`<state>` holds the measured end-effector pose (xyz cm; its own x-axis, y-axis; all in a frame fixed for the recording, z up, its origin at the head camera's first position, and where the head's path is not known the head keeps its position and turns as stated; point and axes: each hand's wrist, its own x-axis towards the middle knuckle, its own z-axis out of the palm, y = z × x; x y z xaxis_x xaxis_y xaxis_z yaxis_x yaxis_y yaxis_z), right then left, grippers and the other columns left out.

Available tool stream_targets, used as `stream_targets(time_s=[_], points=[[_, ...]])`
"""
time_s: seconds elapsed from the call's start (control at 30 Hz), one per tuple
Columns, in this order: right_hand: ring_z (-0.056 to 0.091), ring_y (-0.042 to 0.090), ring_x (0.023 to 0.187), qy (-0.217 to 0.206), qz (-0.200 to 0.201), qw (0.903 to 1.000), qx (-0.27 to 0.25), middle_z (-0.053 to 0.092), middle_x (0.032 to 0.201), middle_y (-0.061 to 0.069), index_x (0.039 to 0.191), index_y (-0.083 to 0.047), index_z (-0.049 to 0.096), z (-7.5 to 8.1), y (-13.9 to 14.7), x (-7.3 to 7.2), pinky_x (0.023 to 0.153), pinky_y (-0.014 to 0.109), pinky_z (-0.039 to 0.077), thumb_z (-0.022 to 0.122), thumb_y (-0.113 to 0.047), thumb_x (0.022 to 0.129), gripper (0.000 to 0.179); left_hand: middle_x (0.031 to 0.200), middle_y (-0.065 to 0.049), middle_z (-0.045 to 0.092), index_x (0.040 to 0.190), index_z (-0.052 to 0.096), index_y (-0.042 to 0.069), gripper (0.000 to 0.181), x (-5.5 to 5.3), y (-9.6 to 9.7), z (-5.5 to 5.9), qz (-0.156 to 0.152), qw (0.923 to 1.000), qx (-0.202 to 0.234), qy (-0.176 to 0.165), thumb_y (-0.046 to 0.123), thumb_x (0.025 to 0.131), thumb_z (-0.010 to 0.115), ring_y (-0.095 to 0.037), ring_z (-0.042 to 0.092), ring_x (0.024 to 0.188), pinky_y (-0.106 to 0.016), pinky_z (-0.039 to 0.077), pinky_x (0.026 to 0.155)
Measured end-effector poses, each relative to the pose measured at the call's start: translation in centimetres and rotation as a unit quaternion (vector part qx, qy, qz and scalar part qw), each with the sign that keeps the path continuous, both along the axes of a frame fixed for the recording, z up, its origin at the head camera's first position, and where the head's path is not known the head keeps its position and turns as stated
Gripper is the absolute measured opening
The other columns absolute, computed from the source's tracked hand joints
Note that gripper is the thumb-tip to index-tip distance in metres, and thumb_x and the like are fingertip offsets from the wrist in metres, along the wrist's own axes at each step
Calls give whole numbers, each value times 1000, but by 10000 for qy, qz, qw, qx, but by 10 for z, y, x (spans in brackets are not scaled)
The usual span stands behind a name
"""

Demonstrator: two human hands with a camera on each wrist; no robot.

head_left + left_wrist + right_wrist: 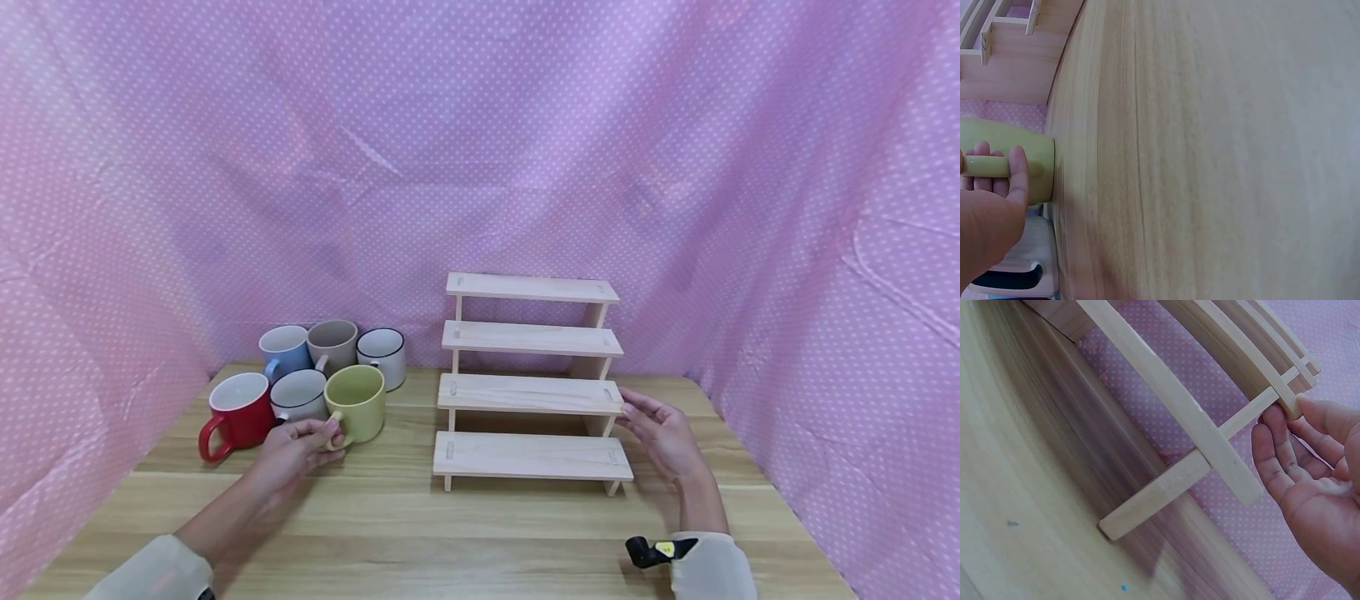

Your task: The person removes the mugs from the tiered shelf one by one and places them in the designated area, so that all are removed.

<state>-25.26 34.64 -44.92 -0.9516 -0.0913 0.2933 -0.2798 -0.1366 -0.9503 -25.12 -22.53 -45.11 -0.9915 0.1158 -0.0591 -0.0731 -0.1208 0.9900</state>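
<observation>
In the head view my left hand point(288, 457) grips the handle of a yellow-green mug point(366, 414), which stands upright at the front right of a cluster of mugs. From the left wrist, the fingers curl round that handle, thumb over it. A pale wooden four-step display stand point(525, 457) stands right of the mugs. My right hand point(666, 437) is at its right side. Seen from the right wrist, the thumb and fingers pinch the end of the second board from the bottom point(1254, 353).
Beside the yellow-green mug are a red mug point(251, 421) and a white mug with a dark rim point(300, 400). Behind stand a blue mug point(287, 354), a taupe mug point(337, 354) and another dark-rimmed white mug point(392, 367). A pink dotted cloth point(480, 150) hangs around the wooden table point(375, 533).
</observation>
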Motion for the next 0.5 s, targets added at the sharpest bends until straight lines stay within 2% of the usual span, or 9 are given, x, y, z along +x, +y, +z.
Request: stream_targets(time_s=[0.33, 0.43, 0.5], points=[[68, 11, 111, -49, -92, 9999, -6, 68, 127, -2, 141, 23, 36, 4, -4, 2, 101, 33, 54, 58, -1, 103, 49, 98, -9, 67, 106, 67, -9, 19, -1, -1, 3, -120, 9999, -46, 51, 10, 102, 63, -20, 69, 95, -45, 58, 94], [68, 11, 111, -42, -91, 9999, 7, 68, 128, -1, 140, 24, 36, 4, -4, 3, 100, 32, 55, 57, 0, 103, 49, 100, -11, 66, 110, 64, -12, 24, -1, -3, 5, -233, 9995, -221, 24, 11, 103, 63, -22, 69, 96, -47, 57, 96], [68, 12, 112, -21, -96, 10000, -13, 68, 128, 0, 140, 24, 36, 4, -5, 4, 99, 33, 55, 56, 1, 103, 48, 100, -12, 66, 113, 64, -14, 29, -1, -3, 7, -194, 9984, -523, 28, 13, 102, 64, -23, 69, 97, -46, 57, 95]])
